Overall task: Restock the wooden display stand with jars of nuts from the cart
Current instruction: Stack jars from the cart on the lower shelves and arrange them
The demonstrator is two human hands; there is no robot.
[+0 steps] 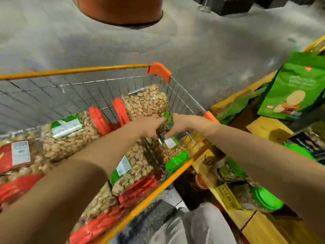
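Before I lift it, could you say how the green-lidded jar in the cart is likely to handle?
The green-lidded jar looks packed full, so it is probably heavy for its size. Its clear wall seems smooth, maybe slippery. Lying on its side, it could roll if pushed.

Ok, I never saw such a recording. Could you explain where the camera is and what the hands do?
There is no machine: a person wears one camera on the head, looking down at both arms. In front is a shopping cart holding red-lidded pistachio jars. The left hand and right hand reach to a green-lidded jar in its corner; whether they grip it is unclear. The wooden stand is on the right.
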